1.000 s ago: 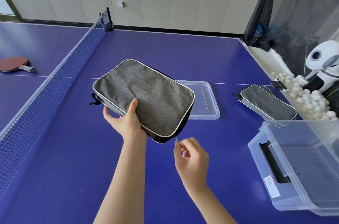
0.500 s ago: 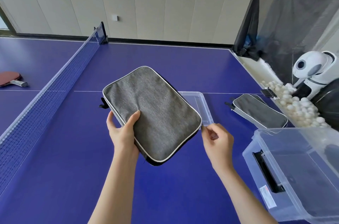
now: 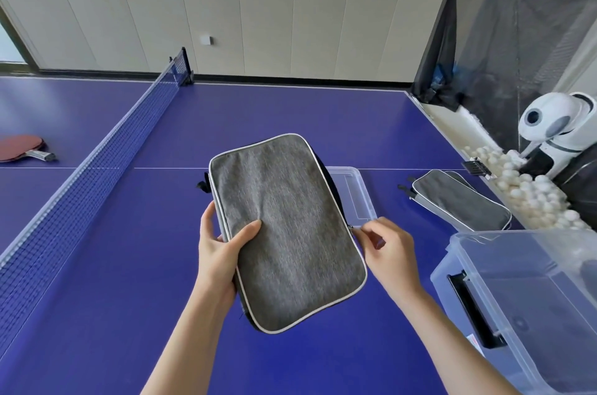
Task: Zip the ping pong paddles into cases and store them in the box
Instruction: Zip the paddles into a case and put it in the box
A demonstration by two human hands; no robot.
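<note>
Way off to the left of the grip, past the net (image 3: 97, 168), a red paddle (image 3: 22, 147) lies flat on the blue table (image 3: 97, 314), well apart from both hands.

The left hand (image 3: 219, 249) grips the grey case (image 3: 287, 226) by its left edge. The thumb lies on top of the fabric and the fingers curl around the edge and underneath. The case is up off the table, with its long side running away from the person and the far end tipped a bit left. So the case sits right between the two hands, and most of it is to the right of the left-hand grip.

The right hand (image 3: 387, 252) is at the case's right edge, about halfway along. Its thumb and fingertips are pinched tight on the little zip pull (image 3: 351, 228), and the other fingers are curled in loosely.

Just beyond that pinch, a clear lid (image 3: 358, 194) lies flat on the table, partly hidden behind the case. Further right of the right hand and a bit further away, a second case (image 3: 462, 200) lies on the table near the edge. Right of the hand and closer in is the clear box (image 3: 523, 297), top open, with a black handle on its end. Beyond it there's a pile of white balls (image 3: 523, 187) and a white ball machine (image 3: 555, 126).
</note>
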